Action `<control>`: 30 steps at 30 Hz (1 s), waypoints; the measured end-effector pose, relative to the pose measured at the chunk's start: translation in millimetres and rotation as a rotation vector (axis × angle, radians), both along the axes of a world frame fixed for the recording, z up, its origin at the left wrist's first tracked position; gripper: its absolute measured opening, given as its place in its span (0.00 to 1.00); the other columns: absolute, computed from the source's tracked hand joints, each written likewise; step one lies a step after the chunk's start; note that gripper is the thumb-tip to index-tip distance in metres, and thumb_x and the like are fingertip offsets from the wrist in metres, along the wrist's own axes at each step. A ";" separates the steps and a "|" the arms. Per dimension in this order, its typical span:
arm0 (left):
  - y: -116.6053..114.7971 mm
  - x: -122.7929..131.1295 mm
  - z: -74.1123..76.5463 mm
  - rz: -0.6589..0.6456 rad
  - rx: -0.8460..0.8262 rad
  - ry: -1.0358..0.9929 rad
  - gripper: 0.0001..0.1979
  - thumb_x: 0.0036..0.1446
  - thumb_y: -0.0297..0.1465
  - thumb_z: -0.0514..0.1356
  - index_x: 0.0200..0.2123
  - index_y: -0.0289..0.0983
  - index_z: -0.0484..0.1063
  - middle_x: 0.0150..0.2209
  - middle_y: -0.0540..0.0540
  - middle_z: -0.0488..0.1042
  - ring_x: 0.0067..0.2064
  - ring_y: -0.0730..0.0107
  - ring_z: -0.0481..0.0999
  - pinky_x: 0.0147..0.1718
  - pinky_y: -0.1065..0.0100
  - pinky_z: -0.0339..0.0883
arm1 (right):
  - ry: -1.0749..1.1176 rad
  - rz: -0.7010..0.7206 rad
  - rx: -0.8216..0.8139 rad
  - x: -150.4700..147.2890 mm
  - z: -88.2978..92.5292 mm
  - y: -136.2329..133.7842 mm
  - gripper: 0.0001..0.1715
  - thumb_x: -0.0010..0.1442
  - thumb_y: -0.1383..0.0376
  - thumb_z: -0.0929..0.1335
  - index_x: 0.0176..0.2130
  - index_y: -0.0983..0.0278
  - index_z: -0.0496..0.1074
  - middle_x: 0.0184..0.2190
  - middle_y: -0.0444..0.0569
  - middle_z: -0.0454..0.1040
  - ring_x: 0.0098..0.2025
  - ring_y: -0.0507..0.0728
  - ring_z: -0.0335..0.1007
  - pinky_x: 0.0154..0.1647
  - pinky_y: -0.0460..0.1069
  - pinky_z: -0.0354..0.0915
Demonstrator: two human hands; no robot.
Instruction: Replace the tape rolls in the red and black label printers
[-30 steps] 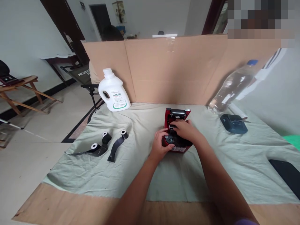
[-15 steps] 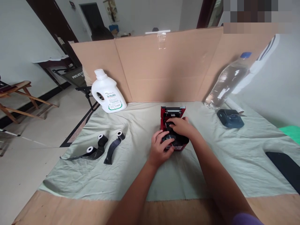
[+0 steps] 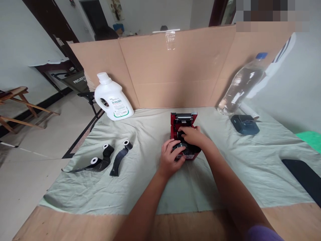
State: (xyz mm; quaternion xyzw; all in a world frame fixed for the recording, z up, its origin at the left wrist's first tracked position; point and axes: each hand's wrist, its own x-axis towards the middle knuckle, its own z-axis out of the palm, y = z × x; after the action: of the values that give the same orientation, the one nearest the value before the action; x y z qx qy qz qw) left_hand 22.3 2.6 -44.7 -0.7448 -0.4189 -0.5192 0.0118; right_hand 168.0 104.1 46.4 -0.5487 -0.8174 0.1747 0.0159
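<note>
A small red-and-black printer stands at the middle of the cloth, its lid raised at the back. My left hand is curled over the printer's near left side, its fingers resting on the front part. My right hand reaches into the opening from the right. Its fingers are bent around a black roll inside, mostly hidden by the hand. To the left, several black ribbon rolls with white cores lie loose, among them one roll with its strip trailing toward me and another roll.
A white detergent bottle stands back left, a clear water bottle leans back right. Near it lies a dark boxy device. A black phone-like slab rests at the right edge. A cardboard panel rises behind the cloth.
The whole view has shifted slightly as the head moved. Both hands stay at the printer in almost the same positions, with only slight finger movement.
</note>
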 end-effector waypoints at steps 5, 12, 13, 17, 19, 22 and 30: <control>0.0 -0.2 0.8 -0.002 0.007 -0.003 0.11 0.61 0.31 0.61 0.47 0.41 0.77 0.54 0.41 0.74 0.60 0.54 0.67 0.59 0.50 0.66 | 0.007 0.007 -0.021 -3.1 -3.2 1.0 0.23 0.62 0.71 0.62 0.54 0.58 0.74 0.56 0.51 0.77 0.60 0.65 0.69 0.60 0.64 0.52; -0.8 0.6 0.4 0.008 0.015 -0.012 0.09 0.62 0.29 0.59 0.44 0.41 0.77 0.53 0.40 0.74 0.61 0.53 0.68 0.58 0.47 0.67 | 0.301 0.033 -0.134 28.8 19.4 4.8 0.17 0.64 0.57 0.65 0.47 0.58 0.79 0.48 0.48 0.81 0.51 0.64 0.74 0.53 0.58 0.63; -1.6 1.1 1.0 0.007 0.019 -0.019 0.08 0.62 0.29 0.59 0.42 0.41 0.77 0.52 0.40 0.74 0.62 0.53 0.68 0.57 0.47 0.67 | 0.381 0.038 -0.157 37.0 23.9 6.0 0.18 0.64 0.54 0.65 0.41 0.60 0.80 0.44 0.48 0.82 0.48 0.64 0.75 0.50 0.56 0.65; -4.9 3.2 3.3 0.014 0.040 -0.020 0.08 0.62 0.27 0.58 0.40 0.41 0.77 0.51 0.41 0.75 0.61 0.54 0.69 0.56 0.49 0.67 | 0.651 -0.200 0.014 55.7 28.4 13.4 0.23 0.62 0.49 0.65 0.33 0.64 0.77 0.36 0.51 0.80 0.42 0.61 0.73 0.49 0.55 0.65; -5.7 3.8 3.3 0.027 0.058 -0.016 0.07 0.62 0.26 0.59 0.40 0.41 0.77 0.50 0.42 0.76 0.60 0.55 0.70 0.55 0.50 0.67 | 0.787 -0.314 0.143 52.3 22.3 18.2 0.23 0.61 0.48 0.66 0.40 0.64 0.75 0.41 0.52 0.79 0.44 0.60 0.72 0.49 0.55 0.65; -6.1 4.2 2.5 0.038 0.100 -0.015 0.08 0.62 0.26 0.58 0.40 0.41 0.77 0.50 0.42 0.76 0.59 0.56 0.71 0.55 0.51 0.67 | 0.968 -0.310 0.144 38.9 9.5 23.1 0.25 0.60 0.48 0.65 0.47 0.63 0.72 0.45 0.51 0.77 0.45 0.59 0.72 0.49 0.54 0.66; -9.2 4.3 2.4 0.066 0.171 0.036 0.08 0.62 0.27 0.60 0.39 0.43 0.78 0.50 0.43 0.76 0.56 0.58 0.71 0.54 0.53 0.66 | 1.135 -0.338 0.153 34.1 -35.7 -8.0 0.22 0.52 0.60 0.64 0.47 0.60 0.72 0.58 0.52 0.71 0.60 0.61 0.66 0.55 0.54 0.66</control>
State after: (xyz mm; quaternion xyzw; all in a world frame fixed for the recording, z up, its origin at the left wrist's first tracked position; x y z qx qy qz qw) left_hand 26.6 -6.7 -42.3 -0.7362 -0.3971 -0.5388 0.0998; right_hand 202.1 96.1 10.6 -0.4891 -0.5928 0.3765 0.5172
